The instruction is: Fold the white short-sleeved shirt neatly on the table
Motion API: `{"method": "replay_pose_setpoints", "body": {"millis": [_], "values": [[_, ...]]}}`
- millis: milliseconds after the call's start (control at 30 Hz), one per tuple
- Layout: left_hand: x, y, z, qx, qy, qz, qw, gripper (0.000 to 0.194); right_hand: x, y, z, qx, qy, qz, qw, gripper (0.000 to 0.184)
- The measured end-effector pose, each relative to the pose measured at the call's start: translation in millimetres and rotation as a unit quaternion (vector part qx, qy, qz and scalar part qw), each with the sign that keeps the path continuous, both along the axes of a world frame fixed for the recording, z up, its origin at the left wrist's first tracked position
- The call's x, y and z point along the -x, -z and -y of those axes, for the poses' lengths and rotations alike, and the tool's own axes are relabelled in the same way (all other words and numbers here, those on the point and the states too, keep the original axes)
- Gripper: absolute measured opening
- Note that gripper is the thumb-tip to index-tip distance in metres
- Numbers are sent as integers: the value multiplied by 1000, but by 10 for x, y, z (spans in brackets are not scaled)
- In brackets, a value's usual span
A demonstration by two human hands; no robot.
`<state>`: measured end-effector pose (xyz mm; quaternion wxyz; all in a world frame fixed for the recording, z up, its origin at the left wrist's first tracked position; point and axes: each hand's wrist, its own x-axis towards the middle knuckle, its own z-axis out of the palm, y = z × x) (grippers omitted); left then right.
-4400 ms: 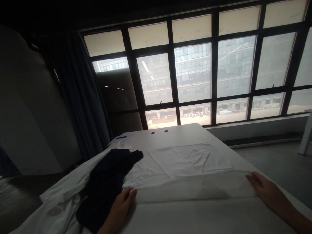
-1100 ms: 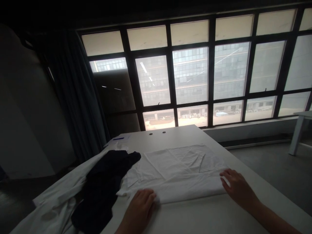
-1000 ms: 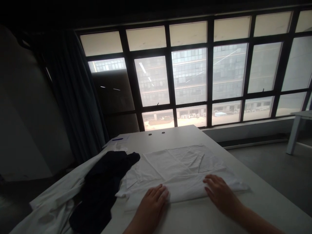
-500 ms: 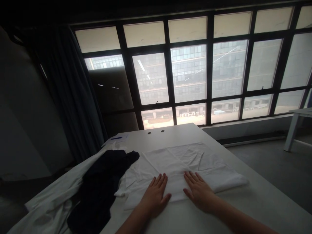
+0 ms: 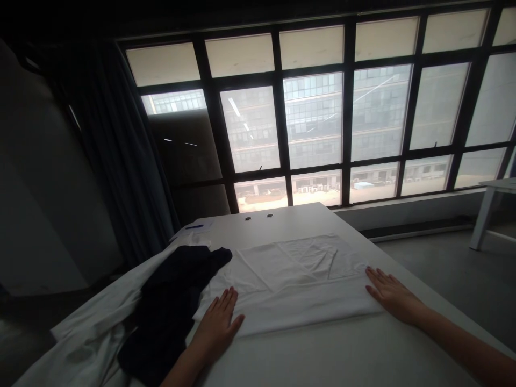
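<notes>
A folded white cloth [image 5: 290, 290] lies flat on the white table [image 5: 342, 349], with a doubled band along its near side and looser folds behind. My left hand [image 5: 217, 322] rests palm down, fingers spread, on the cloth's left part near its front edge. My right hand [image 5: 391, 295] lies flat at the cloth's right end, its fingertips touching the fabric. Neither hand grips anything. A crumpled dark navy garment [image 5: 173, 303] sits just left of my left hand, on a bunched white fabric [image 5: 86, 333] spilling over the table's left side.
A sheet of paper with a blue pen [image 5: 194, 227] lies at the table's far left corner, and two small round holes [image 5: 258, 216] sit near the far edge. Tall windows fill the back. Grey floor lies right of the table, with a white table leg [image 5: 486, 220] beyond.
My hands have slid apart from the cloth's middle, left hand leftward and right hand rightward. The cloth's near band now lies flatter and straighter, and the camera has shifted slightly.
</notes>
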<state>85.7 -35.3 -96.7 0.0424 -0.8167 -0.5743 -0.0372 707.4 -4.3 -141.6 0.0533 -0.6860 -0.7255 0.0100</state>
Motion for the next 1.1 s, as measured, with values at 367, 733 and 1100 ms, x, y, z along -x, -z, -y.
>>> {"method": "replay_pose_setpoints", "body": {"millis": [367, 733, 1100], "values": [[190, 5, 541, -2, 28, -4, 1000, 71, -201, 275, 647, -56, -29, -7, 998, 72], [-1670, -281, 602, 24, 342, 53, 938, 77, 1992, -476, 819, -30, -287, -124, 949, 63], [-1010, -365, 623, 67, 212, 65, 973, 67, 1233, -160, 611, -67, -203, -85, 973, 72]]}}
